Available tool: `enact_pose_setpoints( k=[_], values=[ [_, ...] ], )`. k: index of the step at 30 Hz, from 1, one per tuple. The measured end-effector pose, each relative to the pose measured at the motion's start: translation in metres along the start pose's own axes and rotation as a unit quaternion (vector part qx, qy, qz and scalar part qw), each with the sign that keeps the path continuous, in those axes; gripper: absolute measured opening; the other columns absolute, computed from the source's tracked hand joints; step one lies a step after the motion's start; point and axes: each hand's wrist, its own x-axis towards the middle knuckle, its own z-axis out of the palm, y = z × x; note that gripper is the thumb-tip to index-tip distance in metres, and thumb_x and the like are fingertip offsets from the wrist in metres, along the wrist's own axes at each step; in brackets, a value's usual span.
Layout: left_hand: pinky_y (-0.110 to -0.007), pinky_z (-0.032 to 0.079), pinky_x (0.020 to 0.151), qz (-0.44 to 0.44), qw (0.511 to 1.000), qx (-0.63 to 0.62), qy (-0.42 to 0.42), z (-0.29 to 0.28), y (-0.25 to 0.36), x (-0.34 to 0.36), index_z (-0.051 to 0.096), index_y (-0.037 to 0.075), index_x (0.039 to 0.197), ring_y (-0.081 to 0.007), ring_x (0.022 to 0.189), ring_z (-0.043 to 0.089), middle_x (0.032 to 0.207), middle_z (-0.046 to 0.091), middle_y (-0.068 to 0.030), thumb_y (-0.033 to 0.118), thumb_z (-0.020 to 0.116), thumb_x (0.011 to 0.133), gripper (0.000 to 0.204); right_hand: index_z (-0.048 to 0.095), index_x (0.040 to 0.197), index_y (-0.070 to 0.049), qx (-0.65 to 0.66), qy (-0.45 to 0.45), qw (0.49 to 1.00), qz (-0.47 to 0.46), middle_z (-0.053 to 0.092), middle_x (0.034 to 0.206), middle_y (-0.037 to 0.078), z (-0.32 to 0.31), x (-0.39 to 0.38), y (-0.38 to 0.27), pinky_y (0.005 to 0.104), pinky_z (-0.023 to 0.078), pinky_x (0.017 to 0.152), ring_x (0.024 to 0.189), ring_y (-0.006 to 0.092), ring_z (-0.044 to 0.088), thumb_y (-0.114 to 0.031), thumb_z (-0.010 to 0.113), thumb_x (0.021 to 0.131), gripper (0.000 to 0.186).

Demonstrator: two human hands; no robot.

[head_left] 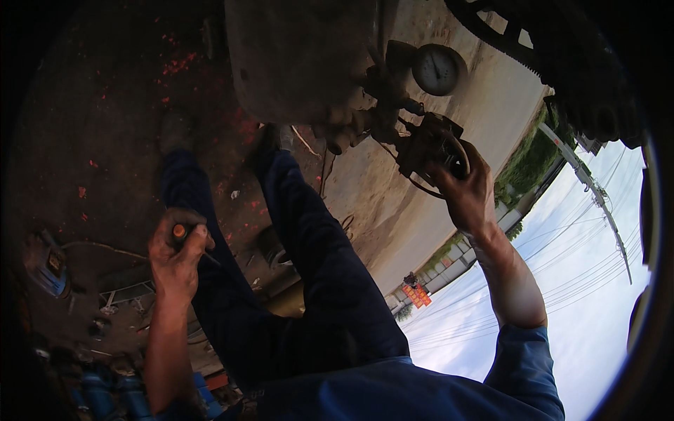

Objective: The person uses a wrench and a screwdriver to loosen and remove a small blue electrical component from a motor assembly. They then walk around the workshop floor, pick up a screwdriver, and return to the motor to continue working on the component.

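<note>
My left hand [180,256] is closed round a screwdriver [180,231] with an orange handle end, held over my left leg. A thin dark shaft seems to show below the fist. Up to the right, my right hand [465,184] grips a dark box-shaped fitting [428,137], probably a pressure switch, with a pale curved edge by the fingers. A thin cable loops beneath it. Just above sits a round dial gauge [437,69], white-faced, on the same dark pipe fittings [382,105]. These join a large grey tank [302,63]. The fingertips behind the fitting are partly hidden.
A large toothed wheel [505,42] hangs at the upper right. On the dark floor, red flecks [179,63] are scattered. A blue machine with a cable [50,265] lies at left, and blue parts [98,393] crowd the lower left. A utility pole [586,179] stands outside.
</note>
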Motion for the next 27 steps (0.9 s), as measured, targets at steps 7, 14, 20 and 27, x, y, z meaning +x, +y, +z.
enact_pose_setpoints(
  k=[7, 14, 20, 27],
  values=[
    [-0.022, 0.040, 0.059, 0.028, 0.999, 0.001, -0.035, 0.030, 0.000, -0.004, 0.059, 0.002, 0.092, -0.0065, 0.067, 0.053, 0.073, 0.058, -0.0014, 0.004, 0.063, 0.093, 0.004, 0.053, 0.128, 0.004, -0.101, 0.007, 0.980, -0.170, 0.064, 0.113, 0.020, -0.001, -0.003, -0.004, 0.0400, 0.057, 0.083, 0.099, 0.0340, 0.068, -0.014, 0.077, 0.079, 0.058],
    [-0.021, 0.036, 0.056, 0.024, 0.997, 0.050, -0.057, 0.048, 0.004, -0.011, 0.059, 0.003, 0.092, -0.0033, 0.064, 0.046, 0.073, 0.054, 0.0022, 0.003, 0.062, 0.092, 0.003, 0.054, 0.126, -0.003, -0.333, -0.063, 0.828, -0.447, 0.048, 0.133, 0.018, -0.012, -0.006, 0.006, 0.0405, 0.059, 0.066, 0.086, 0.0309, 0.067, -0.007, 0.064, 0.083, 0.045],
    [-0.025, 0.045, 0.062, 0.011, 0.990, 0.116, -0.076, 0.082, 0.030, -0.025, 0.060, 0.001, 0.092, -0.0101, 0.070, 0.057, 0.080, 0.058, -0.0038, 0.004, 0.062, 0.091, 0.005, 0.054, 0.132, -0.009, -0.384, -0.104, 0.792, -0.463, 0.045, 0.135, 0.017, -0.026, -0.020, 0.014, 0.0378, 0.060, 0.065, 0.097, 0.0306, 0.060, -0.009, 0.063, 0.086, 0.047],
    [-0.024, 0.043, 0.061, 0.025, 0.977, 0.196, -0.077, 0.099, 0.029, -0.044, 0.060, 0.000, 0.090, -0.0084, 0.070, 0.055, 0.082, 0.057, -0.0026, 0.004, 0.064, 0.092, 0.006, 0.049, 0.134, -0.002, -0.193, -0.227, 0.916, -0.269, 0.060, 0.109, 0.020, -0.065, -0.077, 0.079, 0.0437, 0.058, 0.077, 0.092, 0.0357, 0.066, -0.012, 0.063, 0.089, 0.048]
  ],
)
